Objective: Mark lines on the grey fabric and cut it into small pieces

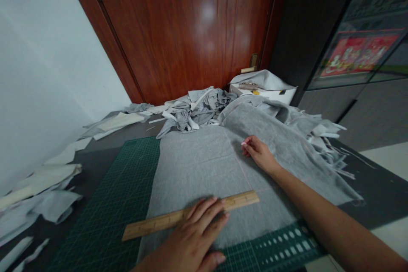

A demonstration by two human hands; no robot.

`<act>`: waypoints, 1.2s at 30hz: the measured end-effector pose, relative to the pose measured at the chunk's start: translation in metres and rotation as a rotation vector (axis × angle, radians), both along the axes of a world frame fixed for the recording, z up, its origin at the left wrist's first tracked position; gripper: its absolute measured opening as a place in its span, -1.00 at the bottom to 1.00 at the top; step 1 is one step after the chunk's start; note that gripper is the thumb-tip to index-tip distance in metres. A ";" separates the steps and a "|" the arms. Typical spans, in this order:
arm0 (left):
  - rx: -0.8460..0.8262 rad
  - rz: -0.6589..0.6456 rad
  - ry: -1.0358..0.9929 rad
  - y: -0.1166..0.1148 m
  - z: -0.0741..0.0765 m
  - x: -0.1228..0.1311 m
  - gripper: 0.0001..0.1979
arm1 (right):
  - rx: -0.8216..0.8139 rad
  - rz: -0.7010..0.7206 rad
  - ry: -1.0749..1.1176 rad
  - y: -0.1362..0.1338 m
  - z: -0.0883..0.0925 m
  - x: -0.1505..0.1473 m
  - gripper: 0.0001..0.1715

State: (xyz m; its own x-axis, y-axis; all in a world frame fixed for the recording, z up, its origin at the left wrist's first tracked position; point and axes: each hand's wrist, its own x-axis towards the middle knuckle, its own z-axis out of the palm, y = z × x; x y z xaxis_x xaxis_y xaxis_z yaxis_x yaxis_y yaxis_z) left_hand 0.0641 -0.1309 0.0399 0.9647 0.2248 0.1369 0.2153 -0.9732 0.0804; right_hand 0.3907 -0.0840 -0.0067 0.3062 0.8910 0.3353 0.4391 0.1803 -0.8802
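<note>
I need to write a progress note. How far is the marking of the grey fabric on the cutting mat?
Done: the grey fabric lies spread flat on the green cutting mat, and faint pink lines are already drawn on it. In hand: the left hand presses the wooden ruler across the fabric, while the right hand rests on the cloth farther back. Left: this piece looks uncut along those lines.

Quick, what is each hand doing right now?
Left hand: open, flat, pressing the wooden ruler onto the grey cloth.
Right hand: open, resting on the cloth, holding nothing.
</note>
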 end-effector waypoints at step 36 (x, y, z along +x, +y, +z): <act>0.579 0.305 -0.107 -0.025 -0.063 -0.002 -0.58 | -0.209 0.910 -0.649 0.023 0.052 -0.233 -0.81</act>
State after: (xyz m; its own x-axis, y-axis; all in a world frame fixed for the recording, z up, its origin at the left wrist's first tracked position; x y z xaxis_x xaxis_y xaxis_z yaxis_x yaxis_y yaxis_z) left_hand 0.0621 -0.1555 -0.0233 0.8439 0.3472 0.4090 0.5080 -0.7621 -0.4014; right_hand 0.1574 -0.0612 0.0458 -0.6606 0.7506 0.0135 0.6037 0.5418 -0.5849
